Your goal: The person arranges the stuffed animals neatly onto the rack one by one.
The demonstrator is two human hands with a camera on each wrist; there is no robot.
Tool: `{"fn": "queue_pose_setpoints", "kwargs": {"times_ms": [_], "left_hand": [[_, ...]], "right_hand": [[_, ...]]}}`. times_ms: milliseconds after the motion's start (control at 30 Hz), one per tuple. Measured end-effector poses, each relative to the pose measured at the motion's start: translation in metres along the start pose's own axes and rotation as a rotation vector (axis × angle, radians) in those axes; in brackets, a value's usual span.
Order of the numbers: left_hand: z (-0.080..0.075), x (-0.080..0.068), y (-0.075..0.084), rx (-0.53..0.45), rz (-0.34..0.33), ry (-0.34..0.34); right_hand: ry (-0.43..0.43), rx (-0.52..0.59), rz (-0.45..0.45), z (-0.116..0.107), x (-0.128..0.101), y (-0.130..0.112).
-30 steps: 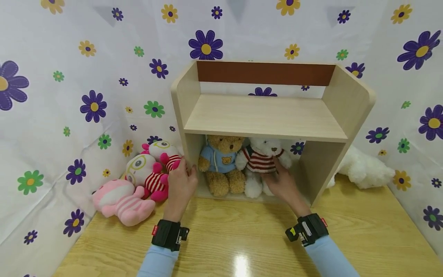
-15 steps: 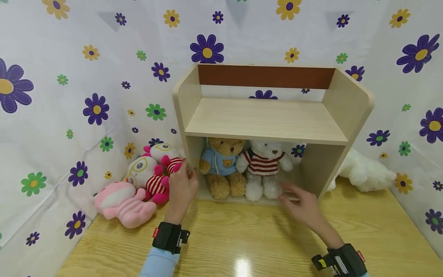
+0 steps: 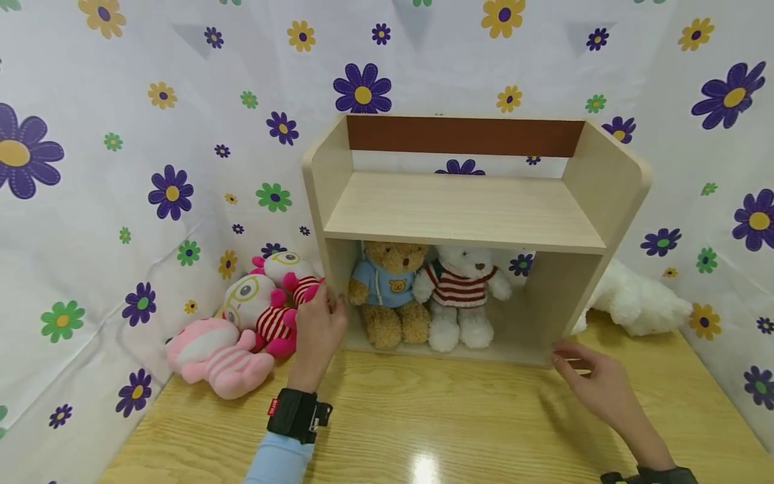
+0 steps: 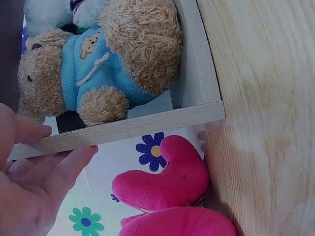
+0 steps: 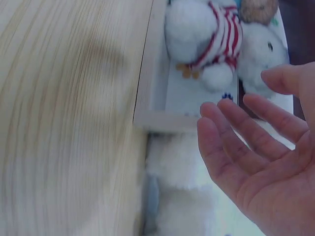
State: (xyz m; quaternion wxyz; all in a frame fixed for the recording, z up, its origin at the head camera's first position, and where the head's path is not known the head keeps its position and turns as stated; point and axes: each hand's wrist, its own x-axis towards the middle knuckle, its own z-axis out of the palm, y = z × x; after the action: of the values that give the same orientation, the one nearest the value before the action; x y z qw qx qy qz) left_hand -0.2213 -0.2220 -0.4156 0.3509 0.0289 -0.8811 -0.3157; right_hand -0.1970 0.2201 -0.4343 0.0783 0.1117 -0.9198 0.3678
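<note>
My left hand (image 3: 317,329) has its fingers (image 4: 59,167) curled round the near edge of the left side panel of the wooden shelf (image 3: 465,208), thumb on the inner face, so I hold the board itself. My right hand (image 3: 595,383) hovers just off the near right corner of the shelf, fingers (image 5: 236,132) spread and relaxed, holding nothing.

The shelf stands on the table (image 3: 423,423), towards the far side, against the flowered cloth. I judge it stiff and fairly light for its bulk, with smooth faces that could slip, so the two upright side panels look like the sound places to grip.

Inside its lower bay sit a brown bear in a blue hoodie (image 3: 390,289) on the left and, touching it, a white bear in a striped jumper (image 3: 461,292). Both look soft and light, likely to topple if the shelf tilts.

Left of the shelf lie the pink plush toys (image 3: 254,323); a white plush (image 3: 635,299) lies behind its right side.
</note>
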Motion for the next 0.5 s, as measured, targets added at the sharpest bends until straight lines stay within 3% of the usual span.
{"fn": "queue_pose_setpoints", "kwargs": {"times_ms": [133,233,300,400,500], "left_hand": [[0.000,-0.001,-0.001,0.003,-0.001,-0.004],[0.000,-0.002,-0.001,0.001,-0.006,-0.010],[0.000,-0.001,-0.001,0.000,-0.008,-0.014],[0.000,-0.001,-0.001,-0.002,-0.004,-0.010],[0.000,-0.001,-0.001,0.001,0.009,0.002]], "right_hand": [[0.091,-0.032,0.103,-0.011,-0.004,0.013],[0.210,0.073,0.246,-0.017,-0.003,0.019],[0.300,0.270,0.359,-0.021,0.000,0.023],[0.404,0.662,0.511,-0.026,0.006,0.029],[0.432,0.991,0.609,-0.033,0.011,0.037]]}}
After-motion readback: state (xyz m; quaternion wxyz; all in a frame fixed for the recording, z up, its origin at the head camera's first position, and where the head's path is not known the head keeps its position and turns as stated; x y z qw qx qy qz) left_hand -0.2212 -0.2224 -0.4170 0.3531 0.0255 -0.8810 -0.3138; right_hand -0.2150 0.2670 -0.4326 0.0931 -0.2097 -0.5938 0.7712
